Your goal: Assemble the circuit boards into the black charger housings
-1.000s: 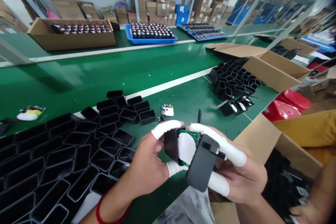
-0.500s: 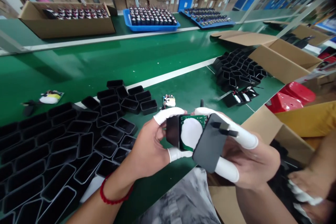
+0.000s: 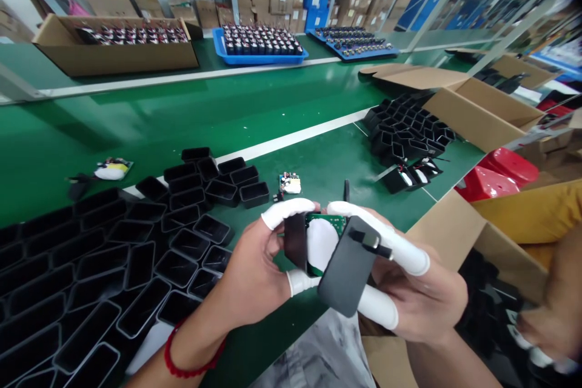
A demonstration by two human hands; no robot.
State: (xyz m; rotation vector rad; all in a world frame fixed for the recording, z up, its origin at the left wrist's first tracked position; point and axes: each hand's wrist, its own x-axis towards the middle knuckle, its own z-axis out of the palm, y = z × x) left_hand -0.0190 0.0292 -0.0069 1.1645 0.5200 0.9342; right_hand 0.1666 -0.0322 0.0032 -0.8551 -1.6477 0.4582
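Observation:
My left hand (image 3: 254,279) is closed around a black open-ended plastic case (image 3: 295,244), with white finger cots on thumb and finger. In my right hand (image 3: 422,294), also in white finger cots, is a black plug cover (image 3: 348,273) with prongs sticking out of its face. Between case and cover shows a green circuit board (image 3: 339,219) bearing a round white pad (image 3: 322,244). The board is partly inside the case, and the cover stands tilted and apart from the case's rim. Beyond my hands lies a small loose circuit board (image 3: 290,183).
Many empty black cases (image 3: 136,233) cover the left of the green bench, with another cluster (image 3: 409,124) at right. Another board (image 3: 113,170) lies further back left. Filled blue trays (image 3: 259,59) line the shelf. At lower right, a co-worker's hand (image 3: 545,327) is above a carton (image 3: 482,224).
The gap between cover and case has narrowed a little, with less of the board showing. The board at back left has shifted right. The co-worker's hand has moved slightly lower.

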